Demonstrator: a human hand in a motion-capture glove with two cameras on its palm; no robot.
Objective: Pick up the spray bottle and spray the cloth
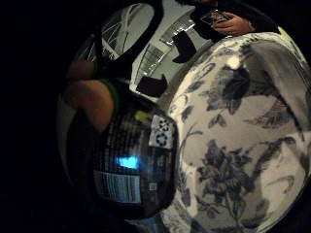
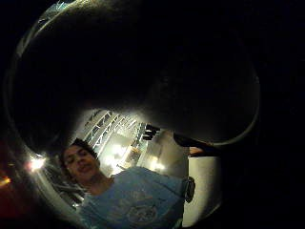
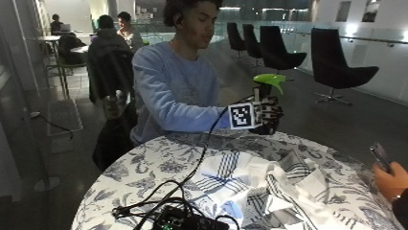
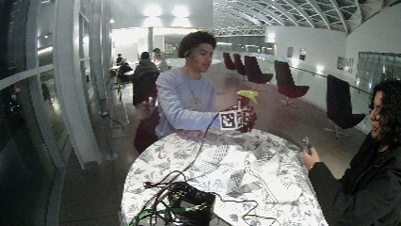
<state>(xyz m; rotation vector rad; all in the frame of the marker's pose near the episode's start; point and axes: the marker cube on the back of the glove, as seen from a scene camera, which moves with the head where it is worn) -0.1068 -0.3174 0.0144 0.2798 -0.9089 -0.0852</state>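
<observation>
Pickup step done, I judge: gloved right hand [image 3: 266, 114] wrapped round spray bottle [image 3: 268, 82], raised above far table [image 3: 153, 163] edge; next, aim nozzle down at cloth [image 3: 267, 184] and squeeze trigger

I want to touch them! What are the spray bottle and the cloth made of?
The spray bottle in the gloved right hand looks like plastic: shiny green top, dark glossy body. The cloth looks like soft woven fabric, white with dark stripes, lying crumpled in folds.

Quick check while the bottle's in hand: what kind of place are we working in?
Probably a public atrium or lounge, not a home: rows of black lounge chairs on an open floor, a high glazed roof, and a round table with a floral tablecloth.
</observation>
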